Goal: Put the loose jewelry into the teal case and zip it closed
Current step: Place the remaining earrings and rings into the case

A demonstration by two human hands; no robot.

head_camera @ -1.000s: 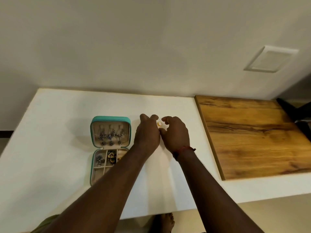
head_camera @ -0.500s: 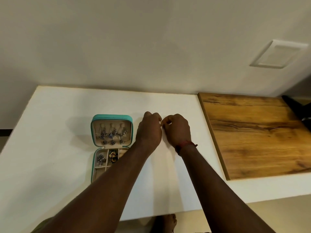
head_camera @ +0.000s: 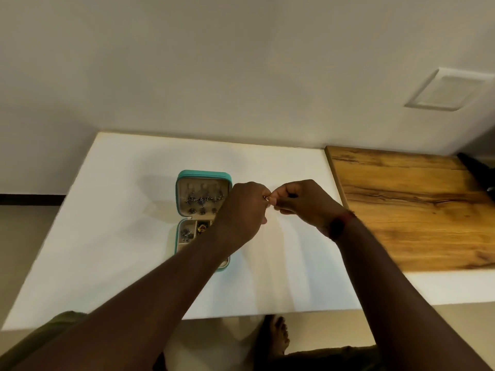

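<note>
Your left hand (head_camera: 242, 210) and right hand (head_camera: 302, 202) have lifted off the white counter (head_camera: 112, 236), now pinching a small gold ring (head_camera: 267, 198) together just right of the open teal zip case (head_camera: 203, 175) (unmoved, mid-counter).

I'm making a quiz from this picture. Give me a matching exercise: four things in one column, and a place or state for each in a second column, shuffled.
Things:
1. teal case
2. wooden board
3. gold piece
4. red band

Places or states:
A. pinched between the fingertips of the left hand and right hand
B. on the right wrist
C. lying open on the white table
D. at the table's right end

Pairs: 1-C, 2-D, 3-A, 4-B
</note>
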